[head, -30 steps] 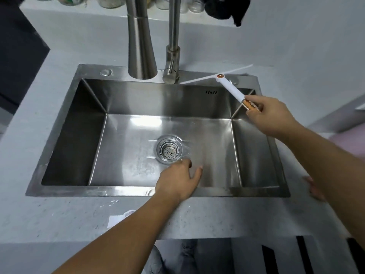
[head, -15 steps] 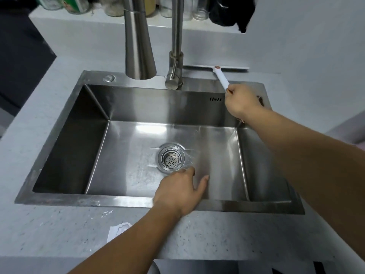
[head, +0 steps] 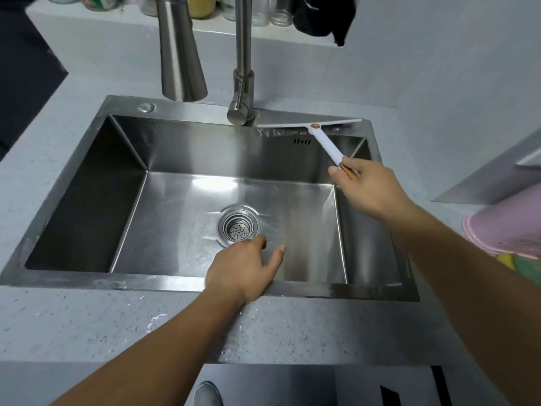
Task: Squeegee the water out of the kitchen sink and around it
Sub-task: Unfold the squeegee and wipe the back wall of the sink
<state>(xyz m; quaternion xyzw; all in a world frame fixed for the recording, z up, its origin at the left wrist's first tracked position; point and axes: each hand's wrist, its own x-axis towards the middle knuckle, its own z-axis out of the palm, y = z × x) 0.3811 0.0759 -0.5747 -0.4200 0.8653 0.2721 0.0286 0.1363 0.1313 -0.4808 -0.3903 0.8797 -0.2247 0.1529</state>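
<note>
The squeegee (head: 323,139) has come in from the countertop (head: 389,92) behind the faucet (head: 243,83). Half a second ago its blade lay farther back, against the wall. Now the blade lies flat along the back rim of the sink (head: 190,108), just right of the faucet base, one end almost touching it. A thin line of water beads (head: 278,132) sits on the basin side of the blade. I judge this to be a pull stroke that drags water off the back ledge into the basin. The right hand (head: 369,186) grips the end of the white handle, to the right of and nearer than the faucet. The left hand (head: 243,268) has stayed put, straight out from the faucet on the near rim, its fingers relaxed and holding nothing.
</note>
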